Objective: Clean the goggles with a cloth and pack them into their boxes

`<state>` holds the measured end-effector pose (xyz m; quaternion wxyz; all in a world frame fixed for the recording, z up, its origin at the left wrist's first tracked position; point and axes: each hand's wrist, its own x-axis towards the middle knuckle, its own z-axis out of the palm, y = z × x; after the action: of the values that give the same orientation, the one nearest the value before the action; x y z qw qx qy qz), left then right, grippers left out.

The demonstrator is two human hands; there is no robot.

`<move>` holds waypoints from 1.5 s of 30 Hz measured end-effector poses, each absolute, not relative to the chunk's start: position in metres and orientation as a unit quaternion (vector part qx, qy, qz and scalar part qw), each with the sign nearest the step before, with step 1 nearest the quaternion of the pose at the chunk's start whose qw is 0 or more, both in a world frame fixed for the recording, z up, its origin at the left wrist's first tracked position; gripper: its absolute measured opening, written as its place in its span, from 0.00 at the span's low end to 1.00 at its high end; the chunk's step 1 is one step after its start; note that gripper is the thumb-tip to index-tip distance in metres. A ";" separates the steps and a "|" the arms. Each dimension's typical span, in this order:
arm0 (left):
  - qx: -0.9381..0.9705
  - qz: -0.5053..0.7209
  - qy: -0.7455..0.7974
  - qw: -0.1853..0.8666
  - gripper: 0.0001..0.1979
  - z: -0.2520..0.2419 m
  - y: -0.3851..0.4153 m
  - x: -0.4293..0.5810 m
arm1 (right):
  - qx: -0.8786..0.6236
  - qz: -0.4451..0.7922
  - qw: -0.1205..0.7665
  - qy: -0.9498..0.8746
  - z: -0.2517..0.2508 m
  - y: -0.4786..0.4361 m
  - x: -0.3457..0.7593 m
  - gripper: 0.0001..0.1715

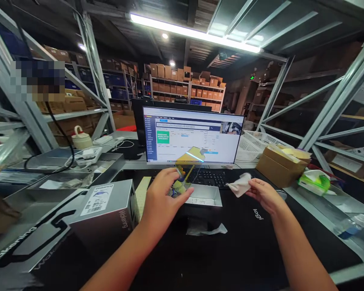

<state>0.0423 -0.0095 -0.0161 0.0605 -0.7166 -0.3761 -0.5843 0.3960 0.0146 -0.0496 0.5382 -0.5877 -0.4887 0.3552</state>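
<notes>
My left hand (pixel 166 194) pinches a small yellow item with blue bits (pixel 178 187) just above an open grey cardboard box (pixel 208 195). The item is too blurred and partly hidden by my fingers to identify. My right hand (pixel 262 195) holds a pale soft piece of cloth or tissue (pixel 240 185) by its edge, to the right of that box. A black keyboard (pixel 209 177) lies just behind both hands. A clear plastic wrapper (pixel 206 230) lies on the desk mat below the box.
A large grey printed box (pixel 104 212) stands to my left. A black Logi desk mat (pixel 257 214) covers the desk. To the right are an open cardboard box (pixel 280 166) and a green-and-white package (pixel 314 182). A monitor (pixel 192 135) stands ahead, with metal shelving around.
</notes>
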 end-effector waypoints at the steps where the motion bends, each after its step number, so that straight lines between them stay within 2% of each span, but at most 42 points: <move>1: -0.721 -0.585 -0.364 0.071 0.12 -0.017 -0.009 0.044 | -0.576 0.356 0.543 -0.497 -0.043 0.016 0.388 0.23; 6: -0.734 -0.582 -0.327 0.129 0.13 -0.023 -0.008 0.049 | -0.569 0.340 0.537 -0.522 -0.018 0.020 0.365 0.21; 10: -0.740 -0.577 -0.321 0.128 0.13 -0.023 -0.010 0.048 | -0.537 0.375 0.556 -0.512 0.002 0.021 0.358 0.27; 13: -0.743 -0.574 -0.319 0.133 0.12 -0.022 -0.011 0.047 | -0.467 0.425 0.588 -0.505 0.011 0.016 0.339 0.29; 17: -0.737 -0.570 -0.331 0.149 0.11 -0.023 -0.010 0.049 | -0.326 0.518 0.612 -0.501 0.007 -0.005 0.288 0.23; 23: -0.728 -0.563 -0.349 0.174 0.08 -0.019 -0.016 0.050 | -0.219 0.469 0.451 -0.728 -0.001 -0.038 0.236 0.17; 27: -0.724 -0.550 -0.382 0.166 0.07 -0.019 -0.020 0.051 | -0.214 0.521 0.441 -0.699 -0.002 -0.034 0.242 0.18; 30: -0.720 -0.530 -0.416 0.164 0.09 -0.022 -0.022 0.053 | -0.221 0.511 0.439 -0.706 -0.004 -0.031 0.251 0.19; 32: -0.721 -0.512 -0.435 0.170 0.09 -0.025 -0.024 0.054 | -0.236 0.490 0.447 -0.710 -0.005 -0.032 0.252 0.19; 36: -0.734 -0.477 -0.447 0.186 0.09 -0.027 -0.032 0.057 | -0.303 0.361 0.480 -0.740 -0.008 -0.038 0.243 0.03; 37: -0.738 -0.471 -0.446 0.186 0.09 -0.028 -0.034 0.058 | -0.319 0.313 0.495 -0.745 -0.009 -0.040 0.239 0.02; 42: -0.752 -0.452 -0.415 0.242 0.12 -0.035 -0.042 0.064 | -0.357 0.082 0.590 -0.719 -0.023 -0.042 0.219 0.10; 45: -0.755 -0.461 -0.374 0.278 0.13 -0.038 -0.041 0.066 | -0.351 0.028 0.620 -0.701 -0.027 -0.044 0.216 0.12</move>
<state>0.0658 -0.0406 -0.0376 0.2775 -0.7552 -0.3739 -0.4614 0.2156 -0.0441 -0.0268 0.6203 -0.3507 -0.7011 0.0277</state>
